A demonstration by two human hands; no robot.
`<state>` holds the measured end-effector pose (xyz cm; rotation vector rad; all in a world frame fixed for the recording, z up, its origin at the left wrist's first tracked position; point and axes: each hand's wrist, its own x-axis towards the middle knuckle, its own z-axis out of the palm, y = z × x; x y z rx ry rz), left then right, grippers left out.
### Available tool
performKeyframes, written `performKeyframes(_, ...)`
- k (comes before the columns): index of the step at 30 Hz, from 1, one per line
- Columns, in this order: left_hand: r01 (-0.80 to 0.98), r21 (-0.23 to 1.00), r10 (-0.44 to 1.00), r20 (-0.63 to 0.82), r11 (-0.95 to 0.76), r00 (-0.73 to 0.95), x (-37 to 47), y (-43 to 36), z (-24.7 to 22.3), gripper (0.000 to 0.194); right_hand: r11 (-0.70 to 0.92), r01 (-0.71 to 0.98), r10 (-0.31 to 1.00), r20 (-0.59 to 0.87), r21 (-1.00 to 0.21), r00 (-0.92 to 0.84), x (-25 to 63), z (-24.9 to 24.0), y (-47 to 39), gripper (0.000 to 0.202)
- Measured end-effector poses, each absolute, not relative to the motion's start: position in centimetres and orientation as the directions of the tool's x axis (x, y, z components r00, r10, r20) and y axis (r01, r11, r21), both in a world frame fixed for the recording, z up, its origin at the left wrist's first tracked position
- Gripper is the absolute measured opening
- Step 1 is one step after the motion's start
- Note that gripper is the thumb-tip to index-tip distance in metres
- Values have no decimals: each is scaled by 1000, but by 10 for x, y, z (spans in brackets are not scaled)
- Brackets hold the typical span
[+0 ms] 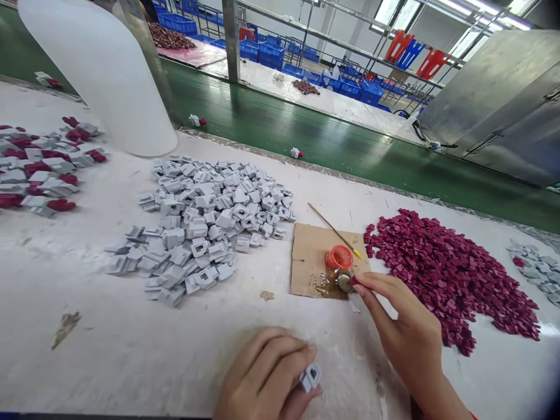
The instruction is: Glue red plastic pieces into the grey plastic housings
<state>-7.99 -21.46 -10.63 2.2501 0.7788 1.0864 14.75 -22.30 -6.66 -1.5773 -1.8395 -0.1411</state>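
Note:
My left hand (269,376) is closed around a small grey plastic part (310,378), whose hollow end points up to the right. Between thumb and forefinger, my right hand (405,326) pinches a small maroon plastic piece (352,281). That piece is at the rim of a metal bottle cap (344,282) on a cardboard sheet (306,256). Just behind the cap is a red plastic lid (339,256), with wet drops beside it on the cardboard. A thin brush-like stick (335,229) with a yellow tip lies across the cardboard's far edge.
Grey parts (210,219) are heaped left of the cardboard, maroon pieces (446,274) right of it. Joined grey-and-maroon parts (44,163) lie far left, near a white curved chute (114,81). A green conveyor belt (262,131) runs behind, carrying a few parts.

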Motion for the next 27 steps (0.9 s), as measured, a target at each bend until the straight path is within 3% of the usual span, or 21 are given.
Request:
performKeyframes(5,363,692,766,449,-624,461,-74,-215,-110,23,230,656,885,434,-719,166,119,-65,-252,21)
performKeyframes(8,364,719,786,415,-592,458,-72,-220,-108,21,193,485,934,312,-853,176,102,-73,-267,23)
performKeyframes(15,346,754,800,380,-558,463,-73,-220,-106,21,134,439,953,237,-888,188,88,-88,-276,22)
performKeyframes(22,350,737,781,376,-579,499,-75,-219,-106,22,227,522,951,302,-822,62,85,-88,-272,30)
performKeyframes(27,368,638,698,394,-676,597,-80,-215,-111,29,298,539,936,352,-788,-2,84,-88,-273,26)
